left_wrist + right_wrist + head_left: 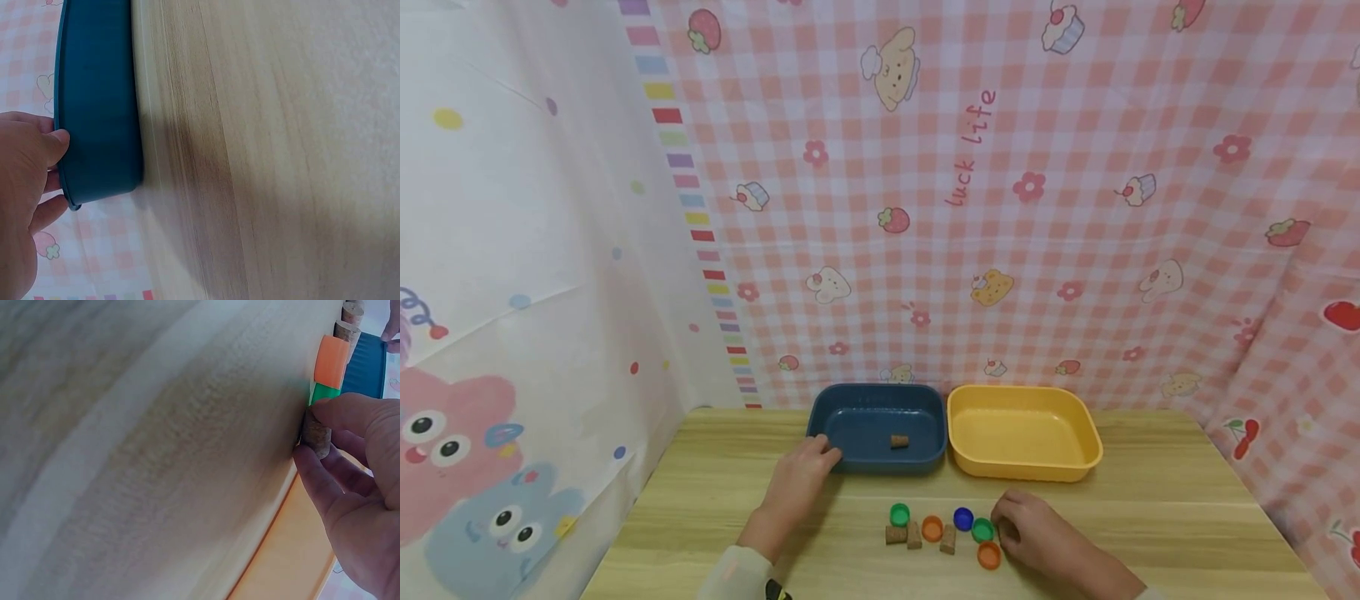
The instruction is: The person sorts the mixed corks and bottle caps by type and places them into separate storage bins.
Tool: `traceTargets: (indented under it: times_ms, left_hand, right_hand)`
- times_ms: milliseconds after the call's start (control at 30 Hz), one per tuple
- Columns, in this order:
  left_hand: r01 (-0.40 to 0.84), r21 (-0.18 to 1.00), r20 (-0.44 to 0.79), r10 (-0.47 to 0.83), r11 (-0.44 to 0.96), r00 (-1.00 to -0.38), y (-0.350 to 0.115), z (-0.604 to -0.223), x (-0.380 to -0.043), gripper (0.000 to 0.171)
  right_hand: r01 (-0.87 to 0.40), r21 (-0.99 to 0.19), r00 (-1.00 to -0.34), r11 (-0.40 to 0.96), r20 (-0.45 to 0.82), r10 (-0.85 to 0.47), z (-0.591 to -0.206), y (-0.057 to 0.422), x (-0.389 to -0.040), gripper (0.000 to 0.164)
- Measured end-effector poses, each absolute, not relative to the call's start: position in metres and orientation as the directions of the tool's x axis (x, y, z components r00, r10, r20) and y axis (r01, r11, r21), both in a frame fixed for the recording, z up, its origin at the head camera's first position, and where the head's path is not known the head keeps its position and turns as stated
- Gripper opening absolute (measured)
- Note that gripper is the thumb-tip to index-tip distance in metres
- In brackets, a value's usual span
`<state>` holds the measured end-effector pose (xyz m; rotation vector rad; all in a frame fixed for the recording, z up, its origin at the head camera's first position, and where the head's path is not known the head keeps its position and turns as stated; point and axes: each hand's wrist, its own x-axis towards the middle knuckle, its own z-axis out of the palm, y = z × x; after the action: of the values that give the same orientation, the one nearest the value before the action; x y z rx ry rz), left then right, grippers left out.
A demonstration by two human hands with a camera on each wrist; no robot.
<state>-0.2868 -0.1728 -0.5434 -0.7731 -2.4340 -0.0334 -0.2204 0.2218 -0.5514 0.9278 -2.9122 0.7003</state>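
Observation:
At the left end of the dark blue tray (865,421), my left hand (793,483) pinches the rim, its thumb against the outside wall in the left wrist view. A single cork (899,442) lies inside that tray. My right hand (1041,533) is low over the table, right of the loose caps. In the right wrist view its thumb and fingertips pinch another cork (317,437), which the hand mostly hides in the head view. Beside it are a green cap (982,530) and an orange cap (989,556).
A yellow tray (1022,425) stands right of the blue one. Nearer me on the wooden table (1165,500) lie a blue cap (963,519), another green cap (899,515), another orange cap (932,528) and three corks (896,535). A checked cloth (925,250) hangs behind.

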Motion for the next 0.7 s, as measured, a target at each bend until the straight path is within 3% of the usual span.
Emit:
traceTargets:
  times_ms: [700]
  left_hand:
    - [0.530, -0.142, 0.549, 0.512, 0.836, -0.661, -0.172, -0.543, -0.285, 0.023]
  right_hand:
    - [-0.561, -0.376, -0.822, 0.738, 0.142, -0.552, -0.533, 0.222, -0.230, 0.010]
